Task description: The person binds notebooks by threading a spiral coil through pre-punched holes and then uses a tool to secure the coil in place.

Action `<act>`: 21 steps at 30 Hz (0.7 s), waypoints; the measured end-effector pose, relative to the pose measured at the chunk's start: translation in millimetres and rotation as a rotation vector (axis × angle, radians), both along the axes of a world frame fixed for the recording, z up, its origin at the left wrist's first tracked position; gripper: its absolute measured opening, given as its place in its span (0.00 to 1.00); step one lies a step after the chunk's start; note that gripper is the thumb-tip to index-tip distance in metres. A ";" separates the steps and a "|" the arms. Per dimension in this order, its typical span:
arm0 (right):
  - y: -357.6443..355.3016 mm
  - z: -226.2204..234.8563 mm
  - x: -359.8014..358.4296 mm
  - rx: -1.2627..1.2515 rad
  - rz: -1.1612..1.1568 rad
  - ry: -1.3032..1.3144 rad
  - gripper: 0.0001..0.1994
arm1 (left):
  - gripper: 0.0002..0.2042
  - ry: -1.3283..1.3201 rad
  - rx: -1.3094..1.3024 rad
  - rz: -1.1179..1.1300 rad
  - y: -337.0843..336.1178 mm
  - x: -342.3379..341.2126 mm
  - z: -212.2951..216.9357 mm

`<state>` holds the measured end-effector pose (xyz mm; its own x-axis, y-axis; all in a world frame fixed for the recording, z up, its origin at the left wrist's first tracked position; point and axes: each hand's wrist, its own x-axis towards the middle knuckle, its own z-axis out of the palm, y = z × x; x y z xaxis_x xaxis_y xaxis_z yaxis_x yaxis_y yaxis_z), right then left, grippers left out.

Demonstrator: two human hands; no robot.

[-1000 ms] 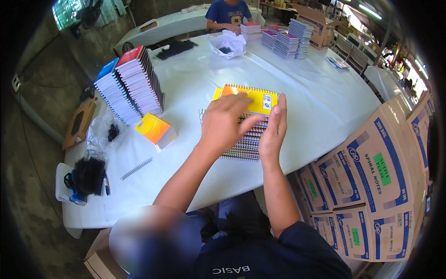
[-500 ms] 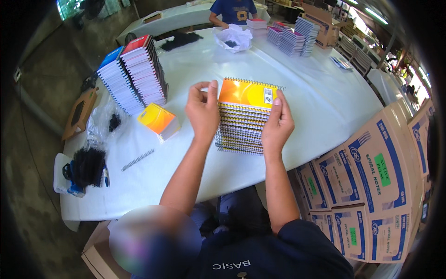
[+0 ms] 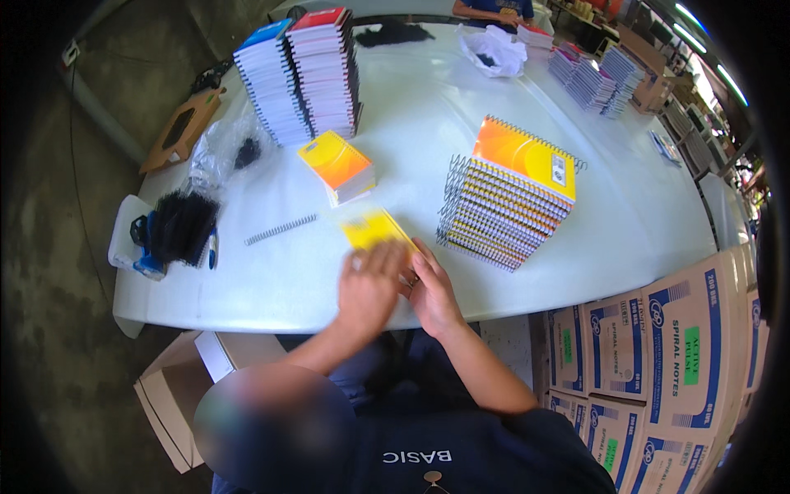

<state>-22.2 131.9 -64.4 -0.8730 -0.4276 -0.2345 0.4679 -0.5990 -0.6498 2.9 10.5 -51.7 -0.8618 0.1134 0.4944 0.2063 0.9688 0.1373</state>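
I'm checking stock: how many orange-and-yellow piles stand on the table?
2: the large pile at right and the small pile to its left. The tall stacks may hide others.

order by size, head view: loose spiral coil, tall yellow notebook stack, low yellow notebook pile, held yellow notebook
Largest first:
tall yellow notebook stack
low yellow notebook pile
loose spiral coil

Held yellow notebook: unranked, blurred and partly hidden by left hand
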 end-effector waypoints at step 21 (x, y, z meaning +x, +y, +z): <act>26.1 -29.3 -41.9 0.558 0.184 0.736 0.15 | 0.13 -0.167 -0.108 0.447 -149.8 -36.6 -22.6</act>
<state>-64.1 158.0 -93.7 -0.8131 -0.5659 0.1363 -0.1178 -0.0693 -0.9906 -33.7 -139.3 -74.4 -0.9041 -0.2431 0.3515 -0.2497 0.9679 0.0271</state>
